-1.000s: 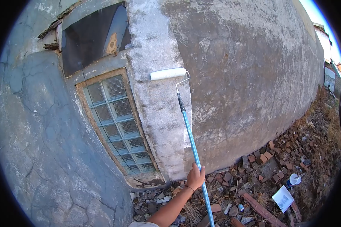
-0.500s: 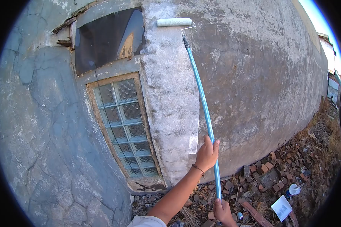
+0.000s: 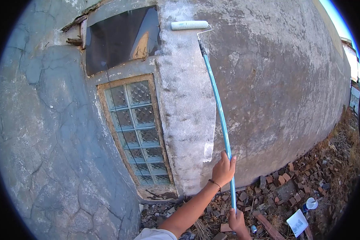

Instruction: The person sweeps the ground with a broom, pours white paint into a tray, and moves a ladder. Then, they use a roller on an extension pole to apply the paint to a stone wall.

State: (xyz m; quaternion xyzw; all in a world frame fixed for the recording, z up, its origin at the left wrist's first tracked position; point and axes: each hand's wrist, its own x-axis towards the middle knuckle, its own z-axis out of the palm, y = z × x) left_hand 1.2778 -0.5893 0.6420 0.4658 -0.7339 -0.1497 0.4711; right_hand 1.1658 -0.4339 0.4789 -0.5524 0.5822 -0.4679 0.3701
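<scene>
Hands both closed on the blue pole [image 3: 222,120] — left hand [image 3: 223,171] wrapped around it midway, right hand [image 3: 237,221] gripping its lower end. Paint roller [image 3: 189,25] at the pole's top lies flat against the wall [image 3: 276,80], just right of the dark upper window [image 3: 122,38], above the whitened strip [image 3: 188,112]

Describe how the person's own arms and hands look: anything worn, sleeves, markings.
Both hands are bare, no gloves. The left hand has a thin dark cord bracelet around the wrist; its forearm is uncovered up to a short pale sleeve at the frame's bottom edge. The right hand shows no ring or watch; its wrist is cut off.
</scene>
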